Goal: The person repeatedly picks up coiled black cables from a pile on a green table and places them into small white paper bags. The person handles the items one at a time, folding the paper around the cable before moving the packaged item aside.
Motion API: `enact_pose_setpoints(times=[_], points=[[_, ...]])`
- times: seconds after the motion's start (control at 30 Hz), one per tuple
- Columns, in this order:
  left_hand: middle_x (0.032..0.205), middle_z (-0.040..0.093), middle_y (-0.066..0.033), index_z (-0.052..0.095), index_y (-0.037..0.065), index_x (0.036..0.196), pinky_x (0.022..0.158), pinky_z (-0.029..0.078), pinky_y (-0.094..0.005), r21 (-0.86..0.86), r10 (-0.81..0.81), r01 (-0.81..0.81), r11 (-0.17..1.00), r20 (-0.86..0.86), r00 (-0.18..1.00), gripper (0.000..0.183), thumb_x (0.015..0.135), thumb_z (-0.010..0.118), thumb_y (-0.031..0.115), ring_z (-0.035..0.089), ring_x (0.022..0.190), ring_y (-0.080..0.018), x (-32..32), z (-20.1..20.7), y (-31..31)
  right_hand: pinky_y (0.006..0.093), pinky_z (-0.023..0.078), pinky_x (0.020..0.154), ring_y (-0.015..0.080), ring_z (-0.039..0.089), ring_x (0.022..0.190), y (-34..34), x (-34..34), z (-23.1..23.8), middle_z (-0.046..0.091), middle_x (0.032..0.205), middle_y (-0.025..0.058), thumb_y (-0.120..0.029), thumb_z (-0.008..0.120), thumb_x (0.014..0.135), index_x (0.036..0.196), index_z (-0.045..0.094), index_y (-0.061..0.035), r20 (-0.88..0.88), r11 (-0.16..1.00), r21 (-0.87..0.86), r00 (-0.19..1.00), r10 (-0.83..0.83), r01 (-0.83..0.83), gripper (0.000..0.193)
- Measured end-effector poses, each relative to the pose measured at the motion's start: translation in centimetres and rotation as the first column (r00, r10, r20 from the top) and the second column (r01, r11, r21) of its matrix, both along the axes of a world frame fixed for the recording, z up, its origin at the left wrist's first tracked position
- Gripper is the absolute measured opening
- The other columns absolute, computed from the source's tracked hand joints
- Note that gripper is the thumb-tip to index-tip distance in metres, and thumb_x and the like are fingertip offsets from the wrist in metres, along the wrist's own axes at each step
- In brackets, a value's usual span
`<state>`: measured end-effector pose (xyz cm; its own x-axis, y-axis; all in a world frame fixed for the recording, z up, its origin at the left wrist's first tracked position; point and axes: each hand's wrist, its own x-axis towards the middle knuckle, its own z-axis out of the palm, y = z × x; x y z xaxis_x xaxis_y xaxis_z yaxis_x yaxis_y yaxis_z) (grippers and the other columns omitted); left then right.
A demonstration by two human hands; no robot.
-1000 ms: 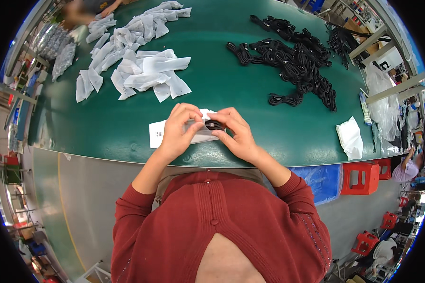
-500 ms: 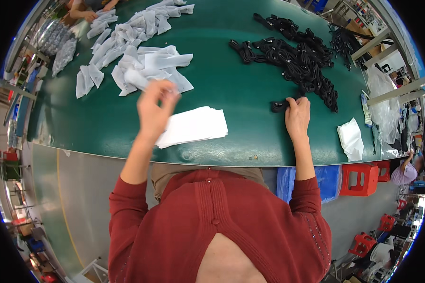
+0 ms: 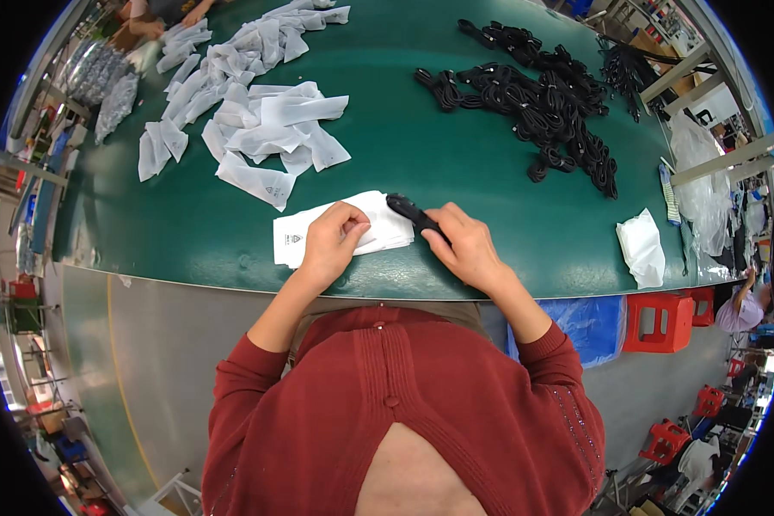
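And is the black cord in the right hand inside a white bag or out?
Out. The black cord pokes bare from the right hand, with no bag around the part that shows.

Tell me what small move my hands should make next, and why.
I'd probably use your left hand to open the top one in the stack of white bags: that hand lies over the stack, while your right hand holds a bundled black cable at the stack's right edge, not inside a bag.
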<state>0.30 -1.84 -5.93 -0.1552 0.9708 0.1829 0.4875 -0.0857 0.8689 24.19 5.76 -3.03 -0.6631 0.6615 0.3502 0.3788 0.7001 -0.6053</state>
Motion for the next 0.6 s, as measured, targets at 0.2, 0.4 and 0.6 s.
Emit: enact_pose_setpoints(times=[0.2, 0.4, 0.6], points=[[0.090, 0.063, -0.0029, 0.063, 0.002, 0.090, 0.070, 0.043, -0.0251, 0.028, -0.044, 0.039, 0.999, 0.206, 0.978, 0.005, 0.088, 0.066, 0.000, 0.053, 0.078, -0.0099, -0.3, -0.1, -0.2, 0.0420, 0.049, 0.062, 0.0322, 0.061, 0.069, 0.2, 0.0, -0.1, 0.062, 0.088, 0.0135, -0.018, 0.066, 0.089, 0.104, 0.065, -0.0018, 0.079, 0.981, -0.075, 0.980, 0.185, -0.179, 0.022], [0.095, 0.064, -0.0057, 0.063, 0.005, 0.087, 0.076, 0.045, -0.0306, 0.215, -0.224, 0.237, 0.947, -0.085, 0.971, 0.011, 0.081, 0.070, -0.001, 0.058, 0.086, -0.0199, 0.3, 2.0, -0.5, 0.0250, 0.038, 0.047, 0.0095, 0.050, 0.052, 1.0, -0.3, 0.5, 0.062, 0.072, 0.0051, -0.025, 0.061, 0.096, 0.105, 0.070, -0.0004, -0.048, 0.522, -0.835, 0.968, 0.246, -0.175, 0.027], [0.098, 0.064, -0.0060, 0.062, 0.007, 0.083, 0.082, 0.046, -0.0359, 0.278, -0.238, 0.320, 0.906, -0.289, 0.927, 0.014, 0.076, 0.072, -0.001, 0.057, 0.092, -0.0260, 0.6, 3.4, -0.4, 0.0207, 0.033, 0.045, 0.0044, 0.041, 0.048, 0.5, -0.8, -0.8, 0.061, 0.070, 0.0018, -0.029, 0.056, 0.101, 0.107, 0.070, -0.0002, -0.185, 0.233, -0.949, 0.974, 0.131, -0.211, 0.033]])
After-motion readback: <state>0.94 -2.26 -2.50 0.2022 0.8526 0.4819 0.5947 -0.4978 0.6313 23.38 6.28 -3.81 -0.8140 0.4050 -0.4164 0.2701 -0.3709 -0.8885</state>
